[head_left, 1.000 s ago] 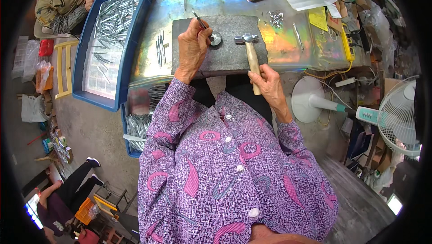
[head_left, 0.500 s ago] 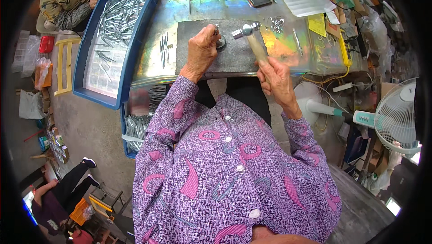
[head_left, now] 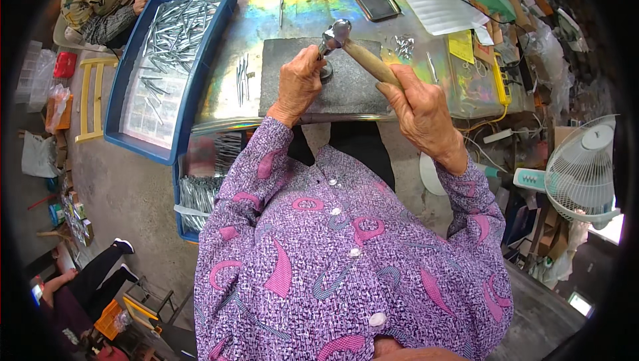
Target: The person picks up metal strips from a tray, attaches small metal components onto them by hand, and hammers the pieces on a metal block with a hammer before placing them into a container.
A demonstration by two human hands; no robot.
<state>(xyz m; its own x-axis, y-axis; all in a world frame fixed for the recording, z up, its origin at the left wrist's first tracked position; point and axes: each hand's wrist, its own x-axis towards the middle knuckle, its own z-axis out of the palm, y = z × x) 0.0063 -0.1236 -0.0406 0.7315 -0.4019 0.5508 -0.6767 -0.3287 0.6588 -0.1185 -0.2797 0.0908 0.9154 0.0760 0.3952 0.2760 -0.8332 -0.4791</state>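
Worktable with a shiny, rainbow-reflecting cover: largest surface, under everything listed. Blue rectangular plastic tray at its left side, holding a heap of slim silver metal strips. Dark grey, rough rectangular mat at the near edge. Pale wooden-handled hammer above the mat, its polished silver metal head right by the left fingertips; contact cannot be told. Right hand: fingers wrapped around the handle. Left hand: fingers drawn together over the mat; anything pinched is hidden. Black shallow rectangular dish beyond the mat. Dark round metal block on the mat, beside the left hand. Small silver metal pieces: loose pile, right of the mat.
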